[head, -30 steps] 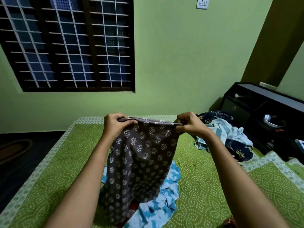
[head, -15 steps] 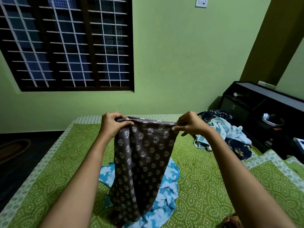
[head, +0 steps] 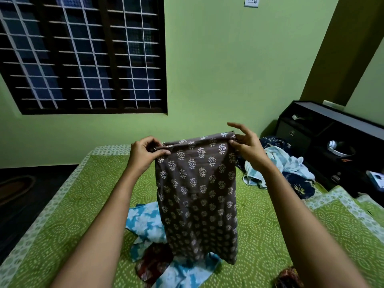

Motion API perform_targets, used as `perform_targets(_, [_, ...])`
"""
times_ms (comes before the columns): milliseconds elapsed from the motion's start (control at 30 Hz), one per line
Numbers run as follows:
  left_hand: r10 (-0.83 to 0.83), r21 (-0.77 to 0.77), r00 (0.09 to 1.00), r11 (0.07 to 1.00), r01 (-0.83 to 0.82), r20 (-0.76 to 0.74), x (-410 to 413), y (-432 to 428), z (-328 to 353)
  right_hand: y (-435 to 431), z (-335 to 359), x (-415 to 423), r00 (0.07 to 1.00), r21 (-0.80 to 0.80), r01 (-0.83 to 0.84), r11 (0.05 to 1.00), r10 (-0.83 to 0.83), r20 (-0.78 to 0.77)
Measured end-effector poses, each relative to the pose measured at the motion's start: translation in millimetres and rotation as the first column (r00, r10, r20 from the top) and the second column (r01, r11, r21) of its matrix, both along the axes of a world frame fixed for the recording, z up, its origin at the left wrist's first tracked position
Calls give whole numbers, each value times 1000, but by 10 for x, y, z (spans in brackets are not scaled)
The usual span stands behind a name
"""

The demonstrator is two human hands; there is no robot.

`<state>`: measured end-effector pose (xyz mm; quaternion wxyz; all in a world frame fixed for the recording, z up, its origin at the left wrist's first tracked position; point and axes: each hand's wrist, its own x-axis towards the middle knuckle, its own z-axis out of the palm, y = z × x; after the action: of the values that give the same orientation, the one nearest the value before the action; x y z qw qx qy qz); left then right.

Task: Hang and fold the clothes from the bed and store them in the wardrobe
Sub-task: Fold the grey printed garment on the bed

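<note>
While left hand (head: 145, 155) pinches top-left corner of grey printed garment (head: 197, 194), fingers curled, right hand (head: 248, 147) pinches top-right, other fingers splayed; garment hangs btwn them, above bed (head: 68, 200) middle.

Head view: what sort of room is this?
Most likely a home bedroom: a bed with a green patterned cover, loose clothes heaped on it beside the held-up grey printed garment, a grilled window behind.
</note>
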<state>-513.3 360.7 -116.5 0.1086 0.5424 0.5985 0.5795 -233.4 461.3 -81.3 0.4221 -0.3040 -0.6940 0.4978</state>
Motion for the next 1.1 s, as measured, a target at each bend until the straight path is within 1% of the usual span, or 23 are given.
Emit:
perform_targets(133, [3, -102, 1000, 995, -2, 13, 16, 76, -95, 58, -151, 0, 975, 8, 186, 982, -186, 120])
perform_targets(233, [94, -140, 993, 985, -102, -66, 78, 130, -176, 55, -217, 9, 948, 56, 260, 964, -266, 174])
perform_targets(300, [114, -150, 989, 980, -127, -95, 122, 161, -212, 46, -251, 25, 926, 88, 300, 950, -312, 213])
perform_targets(333, [109, -155, 987, 980, -127, -121, 141, 166, -217, 39, -262, 28, 918, 79, 320, 944, -330, 219])
perform_targets(400, [108, -155, 961, 976, -150, -255, 193, 167, -209, 23, -279, 40, 909, 39, 359, 933, -359, 213])
perform_targets(467, [141, -131, 900, 968, -212, -413, 257, 146, -189, -21, -278, 50, 909, -15, 382, 924, -372, 187])
perform_targets(533, [199, -125, 854, 948, -291, -482, 324, 108, -145, -68, -275, 63, 918, -84, 386, 919, -373, 138])
perform_targets(567, [210, -137, 857, 942, -306, -471, 357, 98, -131, -81, -278, 71, 914, -103, 398, 912, -384, 127])
perform_targets(600, [194, -163, 891, 946, -281, -411, 396, 101, -121, -84, -286, 94, 901, -102, 427, 899, -413, 130])
perform_targets(667, [133, -206, 975, 964, -169, -178, 486, 128, -100, -61, -308, 134, 851, -51, 514, 857, -501, 156])
perform_targets(700, [99, -216, 994, 971, -108, -51, 543, 161, -92, -33, -320, 168, 819, -15, 560, 829, -550, 161])
perform_targets(767, [31, -202, 985, 979, 3, 167, 656, 235, -86, 1, -317, 241, 765, 45, 627, 778, -625, 154])
perform_targets(867, [-71, -187, 921, 970, 153, 382, 872, 450, -142, 100, -345, 434, 711, 26, 693, 721, -688, 146])
perform_targets(900, [-95, -178, 900, 966, 186, 425, 949, 538, -177, 159, -381, 508, 704, 0, 703, 711, -696, 140])
perform_targets(967, [-120, -181, 882, 958, 224, 456, 1158, 759, -270, 300, -496, 727, 684, -40, 726, 687, -714, 149])
perform_targets(1100, [-83, -240, 898, 949, 204, 433, 1544, 1303, -551, 545, -720, 1120, 652, -121, 758, 641, -739, 168])
